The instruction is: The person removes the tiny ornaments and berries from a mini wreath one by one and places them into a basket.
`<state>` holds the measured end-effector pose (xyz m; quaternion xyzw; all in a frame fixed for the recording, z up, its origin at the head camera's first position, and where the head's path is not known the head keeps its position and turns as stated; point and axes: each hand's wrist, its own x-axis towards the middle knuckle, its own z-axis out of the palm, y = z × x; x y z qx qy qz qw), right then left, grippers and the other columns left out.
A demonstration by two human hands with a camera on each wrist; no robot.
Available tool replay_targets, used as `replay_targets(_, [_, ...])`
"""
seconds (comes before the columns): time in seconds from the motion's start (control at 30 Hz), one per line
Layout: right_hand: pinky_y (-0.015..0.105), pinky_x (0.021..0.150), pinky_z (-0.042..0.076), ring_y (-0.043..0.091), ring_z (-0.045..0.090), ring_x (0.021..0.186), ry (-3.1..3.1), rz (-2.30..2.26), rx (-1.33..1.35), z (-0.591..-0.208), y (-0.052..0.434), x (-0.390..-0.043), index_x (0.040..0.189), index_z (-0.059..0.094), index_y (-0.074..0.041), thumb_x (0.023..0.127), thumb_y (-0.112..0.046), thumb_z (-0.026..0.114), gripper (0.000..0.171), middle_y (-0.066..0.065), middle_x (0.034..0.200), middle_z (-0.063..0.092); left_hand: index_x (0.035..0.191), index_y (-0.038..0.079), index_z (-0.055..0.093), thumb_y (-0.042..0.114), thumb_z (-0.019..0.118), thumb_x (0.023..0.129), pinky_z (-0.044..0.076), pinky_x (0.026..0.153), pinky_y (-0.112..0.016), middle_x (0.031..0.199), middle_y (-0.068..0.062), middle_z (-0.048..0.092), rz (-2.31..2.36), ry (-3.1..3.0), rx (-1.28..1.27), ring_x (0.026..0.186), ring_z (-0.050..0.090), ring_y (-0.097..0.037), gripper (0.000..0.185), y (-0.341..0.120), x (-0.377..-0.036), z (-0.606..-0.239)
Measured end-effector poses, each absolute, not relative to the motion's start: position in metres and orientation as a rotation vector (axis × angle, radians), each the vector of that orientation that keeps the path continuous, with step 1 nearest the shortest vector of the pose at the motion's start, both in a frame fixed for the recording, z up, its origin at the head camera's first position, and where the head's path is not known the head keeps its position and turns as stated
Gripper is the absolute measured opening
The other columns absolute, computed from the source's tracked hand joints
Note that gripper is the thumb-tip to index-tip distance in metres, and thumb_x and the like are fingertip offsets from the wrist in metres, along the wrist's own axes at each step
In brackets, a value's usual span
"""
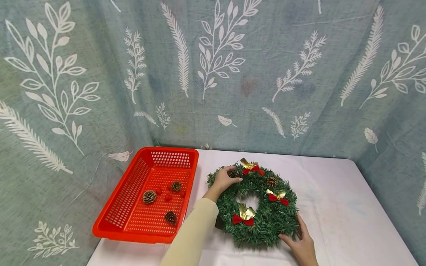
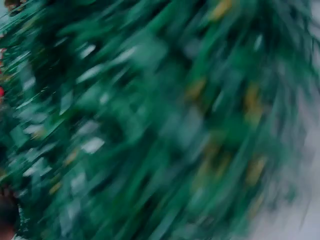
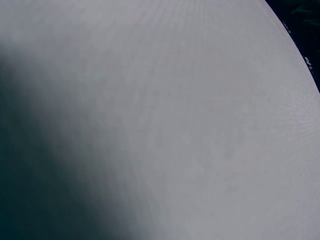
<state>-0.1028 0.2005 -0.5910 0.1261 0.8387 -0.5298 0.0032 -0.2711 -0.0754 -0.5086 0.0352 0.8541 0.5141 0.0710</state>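
Note:
A green Christmas wreath (image 1: 266, 225) lies on the table, decorated with red-and-gold bows (image 1: 244, 218), a pine cone (image 1: 271, 181) and a small red ball (image 1: 261, 172). My left hand (image 1: 223, 181) reaches over its upper left part. Thumb and fingers there pinch a dark pine cone (image 1: 236, 173) against the greenery. At the lower right rim, my right hand (image 1: 303, 244) grips the wreath between thumb and fingers. Blurred wreath greenery (image 2: 140, 115) fills most of the left wrist view. Only a pale surface and dark shadow show in the right wrist view.
Left of the wreath stands a red plastic basket (image 1: 116, 231) holding pine cones (image 1: 149, 197) and several small red balls (image 1: 168, 197). A white cloth (image 1: 346, 210) covers the table. Behind hangs a grey-green curtain (image 1: 246, 122) with white leaf prints.

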Motion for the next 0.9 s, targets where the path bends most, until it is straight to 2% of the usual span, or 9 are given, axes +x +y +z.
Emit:
replay_targets(0.13, [0.058, 0.105, 0.032, 0.051, 0.026, 0.133, 2.637, -1.659, 0.398, -0.59, 0.201, -0.104, 0.154, 0.01, -0.014, 0.075, -0.035, 0.08, 0.108, 0.028, 0.152, 0.017, 0.124, 0.012, 0.06, 0.026, 0.077, 0.079, 0.044, 0.097, -0.049, 0.133, -0.011, 0.054, 1.479, 2.678, 0.051, 0.122, 0.049, -0.033, 0.05, -0.07, -0.267, -0.518])
replay_targets(0.37, [0.058, 0.105, 0.032, 0.051, 0.025, 0.134, 2.624, -1.662, 0.415, -0.591, 0.2, -0.104, 0.153, 0.01, -0.011, 0.074, -0.033, 0.08, 0.108, 0.029, 0.152, 0.017, 0.1, 0.013, 0.064, 0.024, 0.079, 0.078, 0.048, 0.087, -0.045, 0.11, -0.007, 0.062, 1.483, 2.725, -0.03, 0.104, 0.057, -0.029, 0.029, -0.065, -0.266, -0.52])
replay_targets(0.47, [0.058, 0.106, 0.031, 0.05, 0.025, 0.135, 2.618, -1.668, 0.418, -0.591, 0.199, -0.104, 0.153, 0.01, -0.011, 0.074, -0.034, 0.08, 0.108, 0.028, 0.152, 0.018, 0.101, 0.012, 0.064, 0.021, 0.079, 0.078, 0.048, 0.085, -0.044, 0.107, -0.007, 0.062, 1.52, 2.717, -0.049, 0.102, 0.058, -0.028, 0.029, -0.066, -0.263, -0.519])
replay_targets(0.53, [0.057, 0.106, 0.031, 0.05, 0.024, 0.135, 2.613, -1.67, 0.419, -0.591, 0.199, -0.104, 0.153, 0.01, -0.011, 0.074, -0.034, 0.08, 0.108, 0.028, 0.153, 0.017, 0.108, 0.01, 0.064, 0.019, 0.079, 0.078, 0.048, 0.087, -0.045, 0.108, -0.007, 0.062, 1.554, 2.712, -0.031, 0.103, 0.057, -0.028, 0.035, -0.067, -0.261, -0.519])
replay_targets(0.67, [0.056, 0.107, 0.03, 0.049, 0.023, 0.135, 2.615, -1.671, 0.415, -0.592, 0.199, -0.104, 0.153, 0.011, -0.012, 0.074, -0.034, 0.081, 0.108, 0.027, 0.153, 0.016, 0.119, 0.007, 0.064, 0.018, 0.076, 0.08, 0.045, 0.092, -0.049, 0.12, -0.013, 0.058, 1.582, 2.713, 0.047, 0.112, 0.054, -0.032, 0.042, -0.07, -0.26, -0.52])
replay_targets(0.8, [0.056, 0.107, 0.03, 0.049, 0.023, 0.136, 2.62, -1.667, 0.406, -0.592, 0.2, -0.104, 0.154, 0.01, -0.013, 0.074, -0.035, 0.08, 0.108, 0.026, 0.154, 0.015, 0.114, 0.008, 0.068, 0.018, 0.075, 0.081, 0.044, 0.095, -0.05, 0.128, -0.016, 0.054, 1.57, 2.727, 0.068, 0.119, 0.05, -0.036, 0.035, -0.07, -0.261, -0.522])
replay_targets(0.9, [0.056, 0.107, 0.03, 0.049, 0.022, 0.136, 2.609, -1.663, 0.41, -0.591, 0.2, -0.104, 0.154, 0.01, -0.014, 0.075, -0.036, 0.08, 0.108, 0.026, 0.154, 0.014, 0.113, 0.009, 0.067, 0.018, 0.075, 0.081, 0.045, 0.093, -0.048, 0.123, -0.012, 0.058, 1.603, 2.705, 0.037, 0.116, 0.053, -0.033, 0.033, -0.069, -0.262, -0.524])
